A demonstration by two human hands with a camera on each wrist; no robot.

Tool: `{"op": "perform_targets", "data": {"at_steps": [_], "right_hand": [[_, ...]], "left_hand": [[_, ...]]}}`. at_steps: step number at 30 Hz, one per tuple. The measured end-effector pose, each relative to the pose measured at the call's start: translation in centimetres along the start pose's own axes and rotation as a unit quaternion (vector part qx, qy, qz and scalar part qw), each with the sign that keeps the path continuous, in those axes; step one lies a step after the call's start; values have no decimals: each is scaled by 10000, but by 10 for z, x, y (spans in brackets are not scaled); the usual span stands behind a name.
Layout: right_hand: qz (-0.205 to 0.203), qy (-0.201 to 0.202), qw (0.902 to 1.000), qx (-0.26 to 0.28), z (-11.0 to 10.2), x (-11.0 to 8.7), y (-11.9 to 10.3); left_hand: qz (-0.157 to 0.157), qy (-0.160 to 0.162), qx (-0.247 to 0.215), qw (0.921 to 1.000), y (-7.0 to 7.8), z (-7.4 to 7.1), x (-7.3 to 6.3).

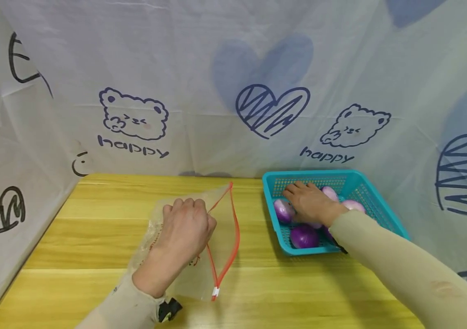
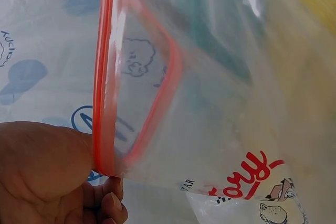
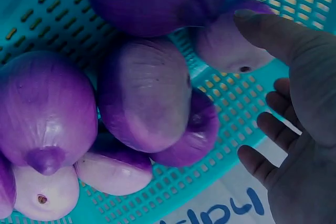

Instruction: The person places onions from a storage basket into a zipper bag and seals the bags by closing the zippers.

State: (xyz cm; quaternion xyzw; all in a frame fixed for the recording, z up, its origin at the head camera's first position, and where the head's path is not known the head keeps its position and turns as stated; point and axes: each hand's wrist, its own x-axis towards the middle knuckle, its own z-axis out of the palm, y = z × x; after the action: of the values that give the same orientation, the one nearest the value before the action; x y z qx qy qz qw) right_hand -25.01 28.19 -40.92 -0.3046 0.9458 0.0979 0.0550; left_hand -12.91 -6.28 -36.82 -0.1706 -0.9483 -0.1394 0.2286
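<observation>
My left hand [image 1: 188,228] pinches the edge of a clear zip bag [image 1: 222,233] with a red seal strip and red printing. In the left wrist view the thumb lies against the lower corner of the red strip [image 2: 104,77], and the bag's mouth gapes. My right hand [image 1: 309,201] reaches into a turquoise basket [image 1: 276,228] of several purple onions [image 1: 304,236]. In the right wrist view its thumb overlaps one onion [image 3: 231,45] near the basket's side, with the other fingers [image 3: 281,129] loosely spread and apart from it.
The basket stands at the right of the wood-grain table [image 1: 85,256], near the back. A white slider [image 1: 215,291] sits at the near end of the bag's strip. Behind the table hangs a white cloth [image 1: 200,91] printed with hearts and bears.
</observation>
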Motion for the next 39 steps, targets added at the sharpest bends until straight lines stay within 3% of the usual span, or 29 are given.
{"op": "perform_targets", "data": {"at_steps": [10,17,22,26,31,39], "right_hand": [[-50,-479,9988,89,13,14,3],[-72,-403,9990,159,17,16,8],[269,-348,9979,482,15,14,10],[541,31,9968,594,9,10,11],[726,816,9935,313,-2,0,10],[440,2096,9762,-342,-32,-14,-13]], "left_hand": [[-54,-144,18,9999,1,2,-1],[-69,-154,6,9999,1,4,0],[-159,-149,68,9997,-1,3,2],[-294,-179,93,9994,-3,1,3],[-422,-275,-16,9987,-6,-1,5],[-660,-574,-75,9961,-12,2,10]]}}
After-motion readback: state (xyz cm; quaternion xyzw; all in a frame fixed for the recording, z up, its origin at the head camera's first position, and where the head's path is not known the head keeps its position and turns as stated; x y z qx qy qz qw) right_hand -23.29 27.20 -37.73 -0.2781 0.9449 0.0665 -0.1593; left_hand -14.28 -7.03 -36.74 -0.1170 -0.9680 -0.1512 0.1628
